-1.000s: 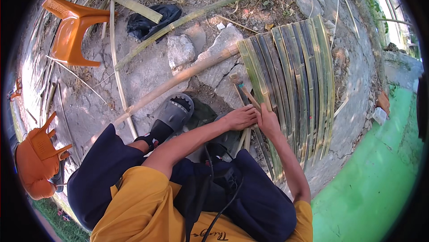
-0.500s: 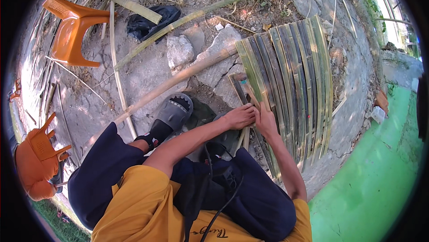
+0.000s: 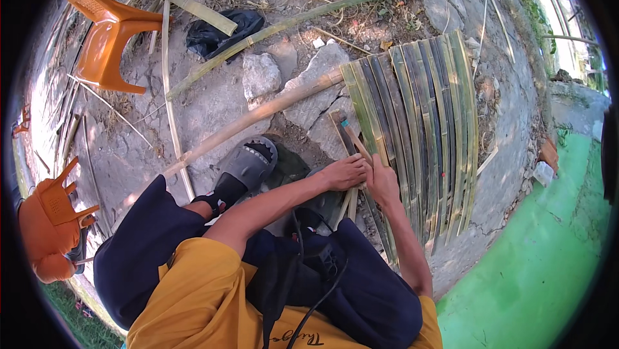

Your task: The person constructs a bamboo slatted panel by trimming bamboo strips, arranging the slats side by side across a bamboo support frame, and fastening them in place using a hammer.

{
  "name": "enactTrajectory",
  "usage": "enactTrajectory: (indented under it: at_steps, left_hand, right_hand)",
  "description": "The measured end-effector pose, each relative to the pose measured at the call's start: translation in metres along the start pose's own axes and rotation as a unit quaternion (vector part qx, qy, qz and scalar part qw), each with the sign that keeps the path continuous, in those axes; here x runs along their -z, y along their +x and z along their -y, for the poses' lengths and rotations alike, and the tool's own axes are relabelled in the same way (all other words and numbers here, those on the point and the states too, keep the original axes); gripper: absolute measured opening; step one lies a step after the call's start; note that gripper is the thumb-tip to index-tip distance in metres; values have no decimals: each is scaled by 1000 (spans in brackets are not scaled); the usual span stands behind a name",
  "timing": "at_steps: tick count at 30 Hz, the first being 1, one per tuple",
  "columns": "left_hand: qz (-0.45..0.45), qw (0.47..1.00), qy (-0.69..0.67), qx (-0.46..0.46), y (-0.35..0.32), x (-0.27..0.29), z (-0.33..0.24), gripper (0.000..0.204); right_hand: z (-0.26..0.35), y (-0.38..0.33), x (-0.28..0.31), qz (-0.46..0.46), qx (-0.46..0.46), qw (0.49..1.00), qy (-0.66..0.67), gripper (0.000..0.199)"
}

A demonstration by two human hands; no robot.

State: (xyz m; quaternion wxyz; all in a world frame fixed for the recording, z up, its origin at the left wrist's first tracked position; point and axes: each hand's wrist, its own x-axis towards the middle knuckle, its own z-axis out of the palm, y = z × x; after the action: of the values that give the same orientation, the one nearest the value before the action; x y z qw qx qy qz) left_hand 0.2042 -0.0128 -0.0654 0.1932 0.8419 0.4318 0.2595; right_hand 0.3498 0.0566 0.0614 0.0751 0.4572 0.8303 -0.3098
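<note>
Both hands meet at the bamboo mat's (image 3: pixel 419 130) near-left edge: left hand (image 3: pixel 345 172) and right hand (image 3: pixel 382 181) clenched around 1 strip (image 3: pixel 353 139) running lengthwise away.

An orange plastic chair (image 3: pixel 106 39) was seen overturned well up-left of the grip. A black bag (image 3: pixel 216 33) lay above-left, between bamboo poles. Two pale rocks (image 3: pixel 261 75) were noted closer, up-left. A grey sandal (image 3: pixel 242 168) was placed just left. A green painted surface (image 3: pixel 548 265) was observed lower right.
</note>
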Motion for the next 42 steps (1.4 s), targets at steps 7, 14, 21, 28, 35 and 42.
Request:
enactTrajectory:
  at_steps: [7, 14, 21, 28, 35, 42]
  left_hand:
    - [71, 997, -34, 25, 18, 15, -13, 32]
    - [113, 985, -117, 54, -3, -2, 16, 27]
    - [73, 997, 8, 24, 9, 17, -12, 21]
    - [-6, 996, 45, -79, 18, 40, -33, 12]
    - [5, 999, 51, 13, -6, 19, -18, 8]
    - [33, 999, 26, 4, 3, 14, -17, 7]
  right_hand:
    - [12, 3, 36, -170, 86, 971, 142, 22]
    - [17, 7, -10, 31, 27, 999, -17, 33]
    - [37, 0, 27, -168, -44, 965, 195, 32]
    - [14, 2, 34, -214, -51, 940, 261, 26]
    - [28, 7, 24, -153, -80, 955, 241, 21]
    - [7, 1, 6, -95, -8, 989, 111, 27]
